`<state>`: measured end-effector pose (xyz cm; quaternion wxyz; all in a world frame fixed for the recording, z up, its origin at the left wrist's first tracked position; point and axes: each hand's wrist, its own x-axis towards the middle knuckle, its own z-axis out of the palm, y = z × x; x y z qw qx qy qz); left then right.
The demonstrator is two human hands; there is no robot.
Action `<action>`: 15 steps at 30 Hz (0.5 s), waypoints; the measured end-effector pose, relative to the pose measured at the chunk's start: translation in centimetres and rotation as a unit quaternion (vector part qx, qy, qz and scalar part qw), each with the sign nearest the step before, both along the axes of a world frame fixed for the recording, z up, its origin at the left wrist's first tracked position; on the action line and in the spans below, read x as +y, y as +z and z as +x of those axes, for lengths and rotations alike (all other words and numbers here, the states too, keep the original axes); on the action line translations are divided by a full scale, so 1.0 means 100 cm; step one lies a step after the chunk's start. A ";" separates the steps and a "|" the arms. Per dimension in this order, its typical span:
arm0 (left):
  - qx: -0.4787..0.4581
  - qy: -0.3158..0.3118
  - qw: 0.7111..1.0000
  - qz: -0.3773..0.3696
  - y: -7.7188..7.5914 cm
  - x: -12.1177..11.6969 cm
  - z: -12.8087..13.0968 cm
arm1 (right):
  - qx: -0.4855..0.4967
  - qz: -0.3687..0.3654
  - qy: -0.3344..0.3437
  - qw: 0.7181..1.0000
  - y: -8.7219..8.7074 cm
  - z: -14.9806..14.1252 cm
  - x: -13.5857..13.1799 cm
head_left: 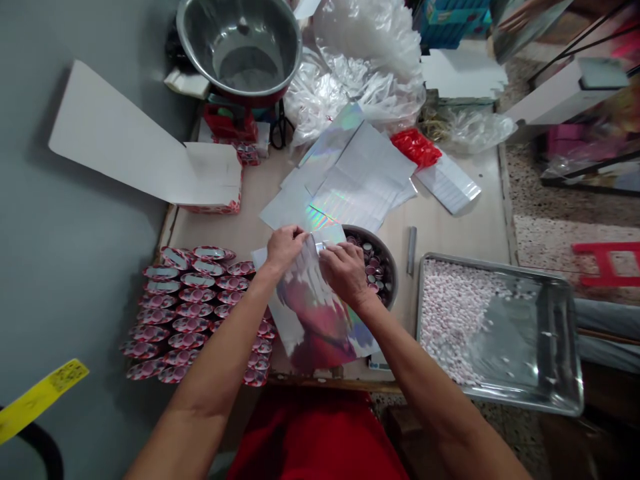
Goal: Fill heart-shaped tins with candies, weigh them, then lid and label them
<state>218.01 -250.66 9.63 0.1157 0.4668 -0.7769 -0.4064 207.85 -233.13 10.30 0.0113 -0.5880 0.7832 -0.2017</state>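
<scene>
A shiny holographic sheet [315, 313] lies in front of me near the table's front edge, with rainbow and red reflections on it. My left hand [286, 248] is closed, its thumb and fingers pinching the sheet's upper left part. Beside it, my right hand [345, 270] has curled fingers closed at the sheet's upper right part; the fingertips are partly hidden. A pale strip [330, 235] shows between and above both hands. Behind my right hand stands a round metal bowl [393, 267] with many small round pieces inside.
Rows of red-patterned oval packets [187, 313] stand at the left, below an opened white box [125, 143]. More silvery sheets [360, 177] lie ahead. A metal tray [545, 333] of small pale pellets is at the right, near a grey rod [411, 250]. A steel basin [240, 47] stands behind.
</scene>
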 end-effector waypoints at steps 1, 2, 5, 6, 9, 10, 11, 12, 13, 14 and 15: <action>-0.002 0.000 1.000 -0.008 0.002 0.002 -0.004 | 0.003 -0.001 -0.017 1.000 0.008 0.002 0.005; -0.004 -0.002 1.000 -0.016 0.004 0.004 -0.008 | 0.002 0.000 -0.035 0.999 0.017 0.005 0.010; 0.008 -0.011 0.997 -0.071 0.009 0.010 -0.018 | -0.066 -0.032 -0.093 0.993 0.048 0.019 0.020; 0.025 -0.004 0.995 -0.093 0.010 0.013 -0.017 | -0.125 -0.060 -0.120 0.983 0.058 0.025 0.022; 0.127 0.081 0.987 -0.055 0.011 0.027 0.007 | -0.381 -0.130 -0.200 0.893 0.082 0.047 0.021; 0.171 0.121 0.978 0.019 0.012 0.035 0.021 | -0.464 -0.138 -0.213 0.849 0.087 0.054 0.019; 0.215 0.156 0.957 0.118 0.014 0.044 0.037 | -0.532 -0.141 -0.217 0.806 0.091 0.061 0.016; 0.260 0.182 0.921 0.225 0.015 0.053 0.054 | -0.586 -0.140 -0.217 0.768 0.092 0.067 0.013; 0.301 0.197 0.874 0.325 0.018 0.062 0.070 | -0.628 -0.136 -0.216 0.735 0.091 0.074 0.010; 0.336 0.205 0.825 0.406 0.020 0.070 0.085 | -0.659 -0.131 -0.217 0.708 0.090 0.080 0.007; 0.362 0.210 0.782 0.462 0.023 0.076 0.098 | -0.683 -0.123 -0.218 0.686 0.088 0.086 0.004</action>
